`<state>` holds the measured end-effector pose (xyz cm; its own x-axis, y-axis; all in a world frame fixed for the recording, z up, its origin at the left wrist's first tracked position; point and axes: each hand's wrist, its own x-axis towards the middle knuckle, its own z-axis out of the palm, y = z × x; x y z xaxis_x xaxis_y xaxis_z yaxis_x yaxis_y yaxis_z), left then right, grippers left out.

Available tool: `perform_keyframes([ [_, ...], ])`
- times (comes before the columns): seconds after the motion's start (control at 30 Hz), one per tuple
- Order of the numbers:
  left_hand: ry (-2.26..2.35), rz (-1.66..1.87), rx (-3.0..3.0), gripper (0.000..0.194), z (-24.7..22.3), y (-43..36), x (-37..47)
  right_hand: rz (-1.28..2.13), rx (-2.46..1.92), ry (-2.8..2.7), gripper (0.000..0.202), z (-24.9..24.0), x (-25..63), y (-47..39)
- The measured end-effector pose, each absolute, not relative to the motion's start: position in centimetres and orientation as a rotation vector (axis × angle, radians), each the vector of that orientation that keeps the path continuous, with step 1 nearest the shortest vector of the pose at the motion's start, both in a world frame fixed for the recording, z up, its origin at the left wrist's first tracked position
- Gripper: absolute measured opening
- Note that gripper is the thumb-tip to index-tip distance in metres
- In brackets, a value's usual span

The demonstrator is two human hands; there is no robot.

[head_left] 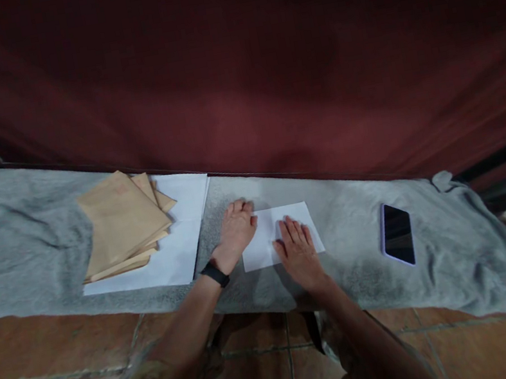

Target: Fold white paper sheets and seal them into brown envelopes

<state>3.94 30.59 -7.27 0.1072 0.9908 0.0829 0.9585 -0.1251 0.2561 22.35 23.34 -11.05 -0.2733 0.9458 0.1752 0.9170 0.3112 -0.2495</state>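
Note:
A white sheet of paper (269, 239), small and rectangular, lies flat on the grey cloth-covered surface (336, 214) in front of me. My left hand (237, 226), with a black band on its wrist, rests at the sheet's left edge with its fingers close together and slightly bent. Whether anything is under those fingers is hidden. On the right part of the same sheet my right hand (299, 250) lies flat, palm down, fingers spread a little.
Brown envelopes (124, 222) lie in a loose pile on larger white sheets (187, 204) at the left. A phone (397, 234) with a purple edge rests at the right. Behind the surface hangs a dark red curtain (238, 107). Tiled floor (40, 344) shows below.

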Motion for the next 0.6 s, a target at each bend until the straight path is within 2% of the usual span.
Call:
perform_keyframes([
  [0.23,1.803,0.471,1.754,0.006,-6.5,30.0,2.2,0.279,-1.584,-2.384,0.053,-10.2,23.5,23.2],
  [0.43,1.725,0.561,1.507,0.013,-6.2,29.5,-0.7,0.373,-1.399,-2.452,0.065,-9.1,25.3,23.3],
  [0.6,1.536,0.920,0.948,0.025,-5.8,27.0,-1.8,0.427,-1.313,-2.470,0.074,-8.5,25.0,22.6],
])
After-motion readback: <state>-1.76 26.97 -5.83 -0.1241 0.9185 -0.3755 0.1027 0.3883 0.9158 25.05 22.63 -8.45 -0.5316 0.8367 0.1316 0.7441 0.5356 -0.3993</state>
